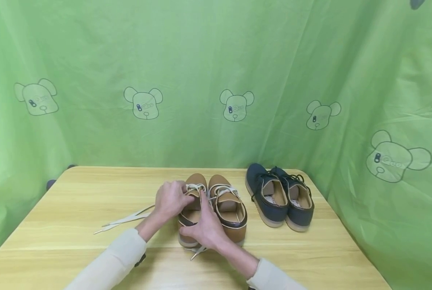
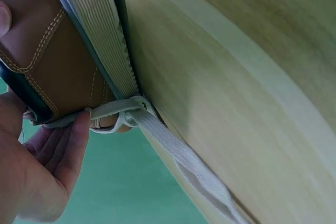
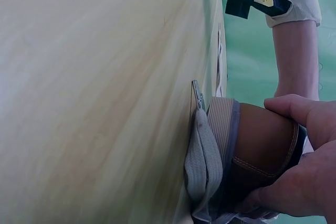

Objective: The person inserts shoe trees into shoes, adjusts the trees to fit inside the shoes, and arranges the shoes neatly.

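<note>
A pair of brown lace-up shoes with pale laces stands on the table, toes pointing away. At the lacing of the left brown shoe (image 1: 187, 241), my left hand (image 1: 170, 198) pinches the pale shoelace (image 2: 107, 109) beside the eyelets; its thumb lies over the tongue. My right hand (image 1: 208, 227) holds the same shoe, thumb at the heel and a finger reaching up its inner side. The right brown shoe (image 1: 234, 229) stands close beside, its lace (image 1: 225, 189) lying across its front. Inside the shoe, the fingertips are partly hidden.
To the right stand two dark blue lace-up shoes, the left one (image 1: 257, 181) touching the right one (image 1: 300, 217). A long lace end (image 1: 123, 220) trails left over the wooden table (image 1: 56, 241). Another lace end (image 1: 198, 251) lies behind the heel. A green curtain (image 1: 190, 52) surrounds the table.
</note>
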